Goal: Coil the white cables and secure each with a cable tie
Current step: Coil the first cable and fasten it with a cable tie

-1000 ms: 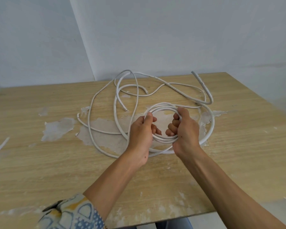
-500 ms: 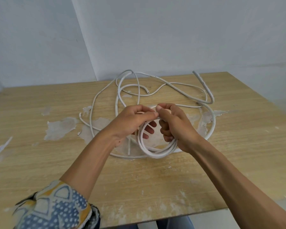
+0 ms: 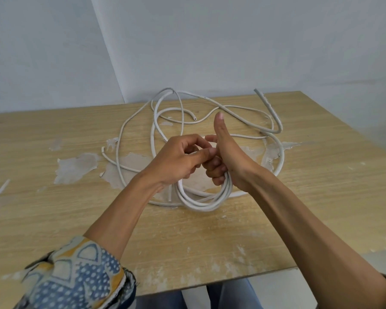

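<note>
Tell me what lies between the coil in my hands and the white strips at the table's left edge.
Head view: a loose cable end and peeled patches on the table, left of the coil.

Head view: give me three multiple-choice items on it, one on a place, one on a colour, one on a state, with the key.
1. Where is the coil?
A. flat on the table's far corner
B. held in the right hand
C. looped over the left forearm

2. What colours has the sleeve?
A. plain red
B. black
C. blue, yellow and white

3. How is the right thumb?
A. straight up
B. tucked under the fingers
C. hidden by the coil

Key: 1 B, its curled fingers pass through the loops; 2 C, the pattern shows them; 3 A, it points up, clear of the coil.
</note>
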